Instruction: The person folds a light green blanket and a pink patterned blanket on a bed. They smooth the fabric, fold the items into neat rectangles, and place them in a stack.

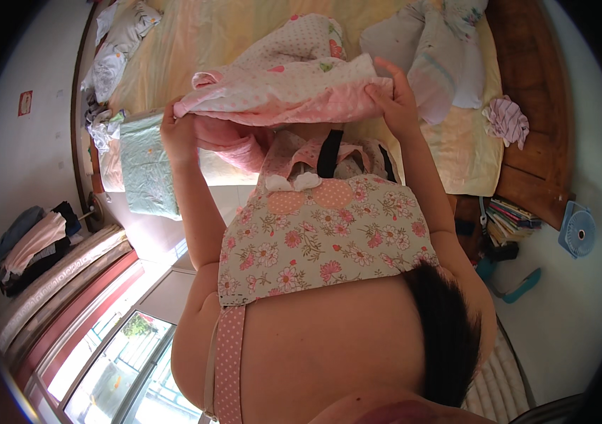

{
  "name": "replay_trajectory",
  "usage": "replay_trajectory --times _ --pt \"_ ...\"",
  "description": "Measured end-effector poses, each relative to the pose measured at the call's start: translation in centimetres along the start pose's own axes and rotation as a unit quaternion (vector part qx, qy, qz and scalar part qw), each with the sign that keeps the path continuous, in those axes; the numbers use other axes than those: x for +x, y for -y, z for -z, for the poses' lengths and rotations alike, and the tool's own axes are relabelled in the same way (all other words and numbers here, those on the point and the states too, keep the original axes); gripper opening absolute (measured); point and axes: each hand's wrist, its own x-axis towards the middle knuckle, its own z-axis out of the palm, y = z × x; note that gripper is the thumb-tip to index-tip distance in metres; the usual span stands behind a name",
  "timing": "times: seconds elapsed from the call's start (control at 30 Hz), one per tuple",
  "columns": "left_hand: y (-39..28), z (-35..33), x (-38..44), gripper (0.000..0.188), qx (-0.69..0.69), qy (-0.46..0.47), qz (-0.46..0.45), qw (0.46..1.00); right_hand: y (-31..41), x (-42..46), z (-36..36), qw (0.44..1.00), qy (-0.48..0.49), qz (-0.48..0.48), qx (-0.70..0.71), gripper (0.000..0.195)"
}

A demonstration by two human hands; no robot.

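Observation:
A pink and white dotted cloth, perhaps a quilt or blanket, is stretched between my two hands above the bed. My left hand grips its left end near the rolled pink corner. At the other end, my right hand pinches the folded edge between thumb and fingers. Part of the cloth lies bunched on the bed behind, and a pink fold hangs below it near my left forearm. I wear a flowered apron, which is below the cloth.
The bed has a yellowish sheet. A folded green cloth lies at its left edge, pale bedding at the upper right. A crumpled striped cloth rests by the wooden headboard. Books and a blue fan are at right.

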Motion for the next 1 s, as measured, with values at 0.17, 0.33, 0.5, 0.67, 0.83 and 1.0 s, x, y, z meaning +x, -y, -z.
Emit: replay_trajectory --times 0.17,0.33,0.5,0.67,0.83,1.0 --pt "1.1 0.7 -0.4 0.029 0.022 0.015 -0.011 1.000 -0.4 -0.8 0.3 0.999 0.005 -0.050 -0.009 0.027" --pt "0.8 1.0 -1.6 0.035 0.074 0.044 -0.033 0.996 -1.4 -1.5 1.6 0.997 0.001 -0.066 0.029 0.016" --pt "-6.3 -0.6 -5.8 0.046 0.435 0.197 -0.061 0.877 0.8 -2.4 1.7 0.998 0.039 -0.020 -0.049 0.014" --pt "-7.3 -3.5 -6.4 0.057 0.181 0.370 -0.041 0.910 4.9 -2.5 -1.8 0.955 0.238 0.086 -0.154 0.017" --pt "-2.0 -9.1 -6.7 0.035 0.072 0.522 0.020 0.850 5.3 -2.1 -5.2 0.916 0.334 0.141 -0.170 0.019" --pt "-1.3 -9.6 -6.4 0.024 0.090 0.372 0.027 0.924 4.8 -1.6 -4.5 0.846 0.159 0.313 -0.400 0.019"
